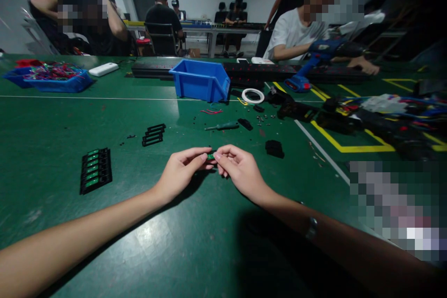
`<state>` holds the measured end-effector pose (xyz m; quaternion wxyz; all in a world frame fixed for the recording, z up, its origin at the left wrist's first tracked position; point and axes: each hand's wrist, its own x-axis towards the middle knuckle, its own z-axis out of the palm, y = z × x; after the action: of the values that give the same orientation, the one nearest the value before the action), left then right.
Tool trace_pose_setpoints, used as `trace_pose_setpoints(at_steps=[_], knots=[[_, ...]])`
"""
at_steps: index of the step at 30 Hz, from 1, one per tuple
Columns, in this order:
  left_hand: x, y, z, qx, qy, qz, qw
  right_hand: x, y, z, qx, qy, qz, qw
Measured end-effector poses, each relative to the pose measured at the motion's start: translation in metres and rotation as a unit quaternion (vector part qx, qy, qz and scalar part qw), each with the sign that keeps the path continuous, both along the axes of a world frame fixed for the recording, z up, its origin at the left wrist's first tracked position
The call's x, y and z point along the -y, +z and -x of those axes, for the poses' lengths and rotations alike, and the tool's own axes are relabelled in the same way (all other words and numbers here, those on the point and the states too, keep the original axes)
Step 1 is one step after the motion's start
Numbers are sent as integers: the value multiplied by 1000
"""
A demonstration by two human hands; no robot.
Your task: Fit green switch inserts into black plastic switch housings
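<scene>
Between the fingertips of my left hand [181, 167] and my right hand [239, 167] is a small green circuit board [210, 156], with a dark part around it that my fingers mostly hide. Both hands pinch it just above the green table. To the left lies a row of black holders with green boards [96, 170]. Several thin black frames [153, 135] lie beyond my left hand. A stack of black pieces [274, 148] sits to the right of my right hand, and a green-handled screwdriver [226, 125] lies beyond both hands.
A blue bin [200, 80] stands at the back centre, near a white ring [253, 96] and scattered screws [265, 118]. Blue trays of wires [57, 77] are at the far left. A blue power drill [307, 67] and cable bundles [394, 107] are at the right. People sit across the table.
</scene>
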<state>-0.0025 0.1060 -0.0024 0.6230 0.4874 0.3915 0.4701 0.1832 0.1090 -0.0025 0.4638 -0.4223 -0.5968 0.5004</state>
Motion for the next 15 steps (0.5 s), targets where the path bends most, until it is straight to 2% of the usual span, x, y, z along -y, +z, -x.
trace_pose_setpoints(at_steps=[15], knots=[[0,-1,-2,27,13,14,999,-3,0,0,-5,0,21,1000]])
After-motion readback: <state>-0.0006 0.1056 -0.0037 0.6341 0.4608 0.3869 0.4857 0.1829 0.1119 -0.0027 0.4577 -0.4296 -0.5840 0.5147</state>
